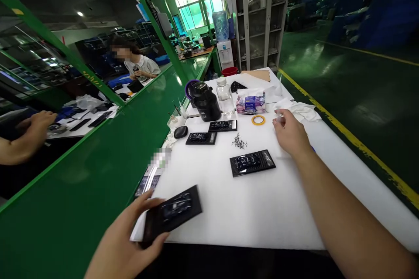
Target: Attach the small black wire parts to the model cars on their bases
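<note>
- The left hand [126, 232] grips one end of a dark display base [195, 198] carrying a model car [178, 207], thumb on the near side, fingers on the far side, close to the near edge of the white worktop [262, 222]
- Because only that end is gripped, the base could pivot out of the left hand and fall; its blur hides how firmly the car is fixed
- Bare fingertips pressing on glossy surfaces may leave smudges
- The right hand [291, 133], reaching farther out, has thumb and index drawn narrow, seemingly around a small translucent piece [279, 118], too small to name; a slip of that pinch could lose it against the crumpled white cloth [304, 111] just beyond
- Left of the right hand and nearer the body lies a second model car on a carbon-patterned base [268, 159]; a low forearm sweep could shove it
- Between that base and the orange tape roll [258, 124], left of the right hand, tiny dark parts [239, 141] lie loose; a dragging wrist could scatter them
- Beyond both hands, the white-capped clear bottle [225, 96] could tip if knocked by a wide leftward swing
</note>
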The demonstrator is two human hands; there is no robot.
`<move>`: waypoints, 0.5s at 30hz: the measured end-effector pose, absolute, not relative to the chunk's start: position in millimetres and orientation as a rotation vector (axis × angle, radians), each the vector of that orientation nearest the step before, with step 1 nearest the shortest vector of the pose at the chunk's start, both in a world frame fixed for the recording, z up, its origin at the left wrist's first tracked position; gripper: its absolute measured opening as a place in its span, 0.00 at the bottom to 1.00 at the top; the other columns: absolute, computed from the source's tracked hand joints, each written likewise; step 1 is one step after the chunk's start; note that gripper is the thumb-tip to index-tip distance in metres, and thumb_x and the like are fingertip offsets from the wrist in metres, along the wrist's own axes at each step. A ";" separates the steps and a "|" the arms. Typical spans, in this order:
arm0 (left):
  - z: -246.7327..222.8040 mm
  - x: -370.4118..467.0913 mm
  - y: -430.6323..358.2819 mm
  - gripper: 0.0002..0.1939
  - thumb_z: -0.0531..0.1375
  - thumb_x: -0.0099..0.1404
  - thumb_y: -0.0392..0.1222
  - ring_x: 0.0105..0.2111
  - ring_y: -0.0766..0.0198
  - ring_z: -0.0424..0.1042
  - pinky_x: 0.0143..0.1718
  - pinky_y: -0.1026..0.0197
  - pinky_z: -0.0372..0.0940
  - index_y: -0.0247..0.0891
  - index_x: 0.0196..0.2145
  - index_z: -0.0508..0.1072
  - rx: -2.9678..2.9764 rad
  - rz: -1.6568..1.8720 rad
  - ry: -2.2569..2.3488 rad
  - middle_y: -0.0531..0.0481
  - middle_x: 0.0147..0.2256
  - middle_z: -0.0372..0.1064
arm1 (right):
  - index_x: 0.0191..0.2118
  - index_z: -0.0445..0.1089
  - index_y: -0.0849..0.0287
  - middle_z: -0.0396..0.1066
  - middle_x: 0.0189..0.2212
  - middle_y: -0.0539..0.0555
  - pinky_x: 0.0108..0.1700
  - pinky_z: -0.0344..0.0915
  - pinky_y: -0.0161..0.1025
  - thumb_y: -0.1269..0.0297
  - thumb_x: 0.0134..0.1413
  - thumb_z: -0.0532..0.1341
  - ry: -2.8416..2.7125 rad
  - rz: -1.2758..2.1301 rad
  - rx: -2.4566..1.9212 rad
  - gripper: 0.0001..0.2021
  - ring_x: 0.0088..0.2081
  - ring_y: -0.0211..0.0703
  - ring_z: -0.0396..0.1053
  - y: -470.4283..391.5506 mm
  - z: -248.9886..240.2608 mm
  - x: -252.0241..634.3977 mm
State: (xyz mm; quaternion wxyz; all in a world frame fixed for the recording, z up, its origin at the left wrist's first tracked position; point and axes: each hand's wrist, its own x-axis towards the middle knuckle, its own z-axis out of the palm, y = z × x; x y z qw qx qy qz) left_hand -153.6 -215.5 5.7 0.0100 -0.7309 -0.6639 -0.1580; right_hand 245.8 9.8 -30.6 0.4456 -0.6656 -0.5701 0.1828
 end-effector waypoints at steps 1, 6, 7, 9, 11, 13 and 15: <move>1.4 -137.6 -204.8 0.39 0.63 0.61 0.48 0.51 0.50 0.74 0.54 0.49 0.69 0.48 0.67 0.51 -2.381 -0.497 -2.024 0.47 0.50 0.74 | 0.55 0.69 0.54 0.74 0.38 0.58 0.45 0.66 0.53 0.64 0.58 0.58 -1.409 0.444 -1.649 0.19 0.41 0.59 0.71 10.1 -31.4 247.0; -14.9 -90.1 -178.5 0.37 0.61 0.61 0.39 0.55 0.52 0.69 0.58 0.48 0.67 0.49 0.65 0.53 -2.680 -0.465 -1.937 0.47 0.55 0.68 | 0.55 0.67 0.54 0.74 0.38 0.57 0.45 0.66 0.49 0.64 0.60 0.56 -1.315 0.419 -1.589 0.18 0.40 0.55 0.72 15.2 -35.4 252.5; -17.2 -88.1 -178.4 0.37 0.62 0.61 0.39 0.58 0.51 0.66 0.59 0.47 0.65 0.49 0.65 0.53 -2.691 -0.451 -1.961 0.46 0.57 0.66 | 0.57 0.64 0.54 0.74 0.40 0.57 0.45 0.67 0.47 0.63 0.63 0.53 -1.274 0.411 -1.561 0.18 0.42 0.52 0.72 16.8 -35.0 254.1; -20.1 -87.8 -179.5 0.39 0.62 0.61 0.40 0.61 0.50 0.62 0.60 0.45 0.64 0.49 0.66 0.52 -2.697 -0.439 -2.023 0.46 0.60 0.63 | 0.64 0.53 0.53 0.72 0.47 0.59 0.46 0.68 0.44 0.62 0.68 0.44 -1.192 0.397 -1.503 0.21 0.45 0.47 0.72 19.9 -33.1 257.9; -20.0 -88.8 -178.8 0.38 0.62 0.63 0.41 0.61 0.50 0.62 0.60 0.45 0.64 0.51 0.67 0.51 -2.699 -0.427 -2.075 0.47 0.60 0.64 | 0.65 0.50 0.54 0.71 0.49 0.59 0.44 0.68 0.42 0.62 0.69 0.42 -1.171 0.425 -1.467 0.22 0.45 0.45 0.73 22.6 -31.8 260.8; -17.5 -90.9 -175.4 0.38 0.62 0.64 0.42 0.60 0.51 0.64 0.60 0.45 0.64 0.52 0.67 0.51 -2.697 -0.397 -2.085 0.48 0.58 0.67 | 0.59 0.61 0.53 0.74 0.41 0.56 0.40 0.68 0.42 0.62 0.64 0.51 -1.235 0.511 -1.468 0.19 0.37 0.47 0.74 24.2 -32.4 261.5; -14.6 -97.7 -171.0 0.38 0.63 0.63 0.45 0.58 0.49 0.66 0.59 0.45 0.65 0.52 0.67 0.52 -2.673 -0.352 -2.047 0.49 0.55 0.70 | 0.49 0.70 0.52 0.74 0.30 0.51 0.36 0.66 0.43 0.65 0.55 0.60 -1.315 0.597 -1.486 0.14 0.29 0.47 0.71 24.7 -35.0 260.2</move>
